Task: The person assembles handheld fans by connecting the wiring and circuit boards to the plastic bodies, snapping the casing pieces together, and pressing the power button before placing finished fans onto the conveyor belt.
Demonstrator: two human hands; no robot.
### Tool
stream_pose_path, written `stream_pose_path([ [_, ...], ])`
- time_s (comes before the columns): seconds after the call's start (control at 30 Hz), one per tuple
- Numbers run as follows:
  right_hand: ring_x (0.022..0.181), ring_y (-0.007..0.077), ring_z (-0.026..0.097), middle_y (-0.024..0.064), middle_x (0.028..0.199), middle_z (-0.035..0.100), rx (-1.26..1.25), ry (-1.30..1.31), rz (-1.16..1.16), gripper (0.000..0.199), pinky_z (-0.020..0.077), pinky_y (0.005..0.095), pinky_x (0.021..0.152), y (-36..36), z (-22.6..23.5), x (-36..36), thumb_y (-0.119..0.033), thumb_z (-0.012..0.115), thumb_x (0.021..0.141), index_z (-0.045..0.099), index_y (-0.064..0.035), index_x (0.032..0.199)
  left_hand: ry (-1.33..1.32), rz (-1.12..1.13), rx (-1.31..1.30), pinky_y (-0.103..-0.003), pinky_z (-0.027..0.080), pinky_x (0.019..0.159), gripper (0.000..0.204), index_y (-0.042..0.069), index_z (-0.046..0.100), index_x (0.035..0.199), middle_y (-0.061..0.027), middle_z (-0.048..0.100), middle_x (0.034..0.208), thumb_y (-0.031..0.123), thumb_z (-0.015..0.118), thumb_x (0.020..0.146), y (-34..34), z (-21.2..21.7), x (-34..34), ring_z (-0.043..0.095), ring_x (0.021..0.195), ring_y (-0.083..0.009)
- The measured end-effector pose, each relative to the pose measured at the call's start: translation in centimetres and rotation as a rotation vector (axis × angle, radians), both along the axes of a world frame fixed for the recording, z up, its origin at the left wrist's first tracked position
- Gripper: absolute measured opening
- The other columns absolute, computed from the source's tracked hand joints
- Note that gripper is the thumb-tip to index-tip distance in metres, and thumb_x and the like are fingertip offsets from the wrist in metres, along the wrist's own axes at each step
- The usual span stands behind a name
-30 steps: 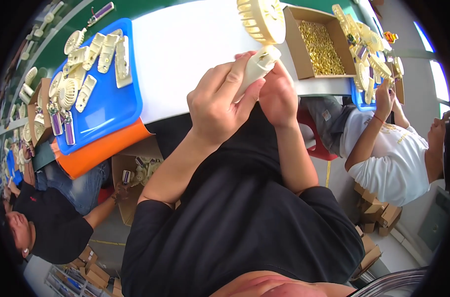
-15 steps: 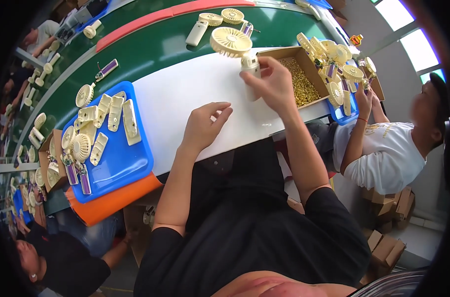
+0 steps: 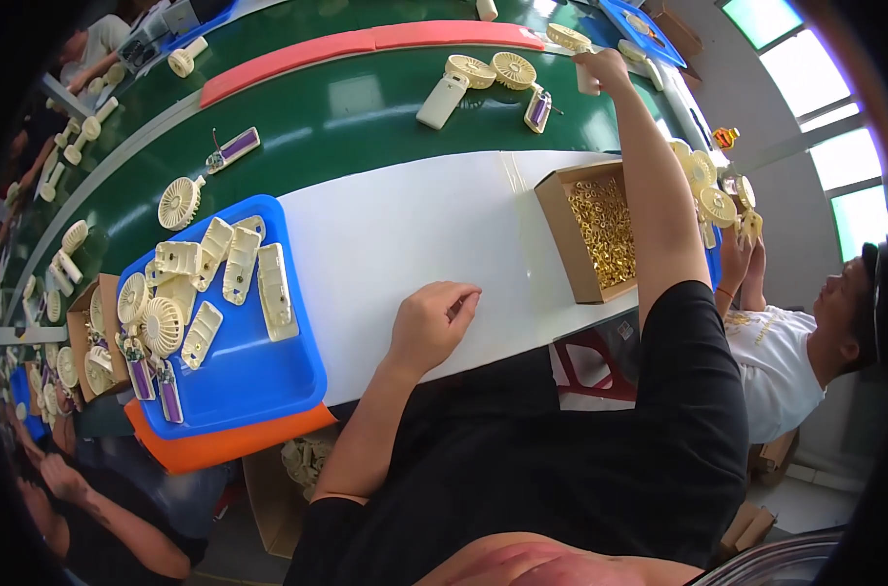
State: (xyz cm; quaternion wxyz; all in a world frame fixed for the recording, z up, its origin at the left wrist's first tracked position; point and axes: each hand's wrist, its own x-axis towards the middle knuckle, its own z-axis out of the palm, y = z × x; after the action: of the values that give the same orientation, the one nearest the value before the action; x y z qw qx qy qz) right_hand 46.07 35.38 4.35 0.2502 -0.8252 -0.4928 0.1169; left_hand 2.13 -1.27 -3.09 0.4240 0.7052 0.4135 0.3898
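Clamped around a cream handle piece (image 3: 588, 80) at the far edge of the green conveyor belt (image 3: 346, 117), right hand (image 3: 602, 68) stretched full length across the white work surface (image 3: 414, 234) — arm extended over the cardboard box of small brass-coloured parts (image 3: 600, 234), apparently to set the piece among finished work on the belt. Left hand (image 3: 432, 322) resting loosely curled on the white surface near the front edge, holding nothing, seemingly parked as a brace during the long reach. Just beside the held piece, cream handheld fans (image 3: 483, 73) lying flat on the belt with a purple circuit board (image 3: 538, 109) next to them, laid out singly, likely for easy pickup down the line. To the left, blue tray (image 3: 258, 376) stacked on an orange one (image 3: 229, 444), loaded with cream fan housings (image 3: 239, 269) and round grilles (image 3: 161, 324) — stock kept close to the resting hand. Further right, a neighbouring worker in a white shirt (image 3: 776, 361) handling more cream fans (image 3: 712, 190); at far left, another person's arm (image 3: 102, 508) beside boxes of parts.
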Motion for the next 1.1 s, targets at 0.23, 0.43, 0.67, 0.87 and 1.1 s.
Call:
stream_pose_path([
  [0.23,0.114,0.0364,0.069,0.0222,0.118,0.073,-0.059,-0.455,-0.011,0.058,0.0536,0.0447,0.097,14.0,-3.7,14.1,-0.047,0.078,0.078,0.076,-0.0002,0.111,-0.053,0.000,-0.029,-0.027,0.049,0.053,0.007,0.004,0.075,0.097,-0.0066,0.071,0.079,0.005,0.072,0.091,1.2,0.0,0.7,0.061,0.058,-0.0144],
  [0.43,0.114,0.0418,0.067,0.0263,0.116,0.071,-0.019,-0.629,0.215,0.055,0.0510,0.0500,0.100,22.3,-10.7,18.3,-0.050,0.069,0.084,0.076,-0.0023,0.109,0.021,0.064,-0.135,-0.026,0.048,0.052,0.008,0.005,0.075,0.098,-0.0054,0.069,0.077,0.004,0.072,0.091,1.1,0.1,-0.4,0.059,0.056,-0.0137],
  [0.67,0.111,0.0458,0.067,0.0299,0.112,0.071,-0.190,-0.894,0.384,0.064,0.0510,0.0524,0.096,25.7,-4.0,19.5,-0.057,0.055,0.094,0.075,0.0024,0.109,-0.143,0.045,-0.235,-0.031,0.051,0.061,0.009,0.003,0.072,0.093,-0.0077,0.069,0.079,0.010,0.067,0.094,2.2,1.0,-1.1,0.062,0.062,-0.0188],
  [0.87,0.079,0.0139,0.061,0.0019,0.083,0.062,-0.157,-0.559,1.262,0.034,0.0519,0.0308,0.071,14.1,1.6,4.8,-0.035,0.065,0.100,0.066,-0.0011,0.101,-0.200,-0.108,-0.368,-0.027,0.053,0.068,0.012,0.002,0.074,0.101,-0.0075,0.073,0.087,0.009,0.065,0.097,2.0,1.5,-0.3,0.067,0.074,-0.0140],
  [1.1,0.106,0.0166,0.068,0.0106,0.117,0.072,-0.138,0.008,1.069,0.035,0.0532,0.0323,0.097,-16.6,13.3,-22.7,-0.025,0.067,0.101,0.066,-0.0022,0.128,-1.094,-0.905,-0.043,-0.043,0.046,0.105,0.119,-0.013,0.051,0.139,-0.0232,0.063,0.132,0.085,0.069,0.073,0.3,17.6,-2.4,0.061,0.124,-0.0308],
])
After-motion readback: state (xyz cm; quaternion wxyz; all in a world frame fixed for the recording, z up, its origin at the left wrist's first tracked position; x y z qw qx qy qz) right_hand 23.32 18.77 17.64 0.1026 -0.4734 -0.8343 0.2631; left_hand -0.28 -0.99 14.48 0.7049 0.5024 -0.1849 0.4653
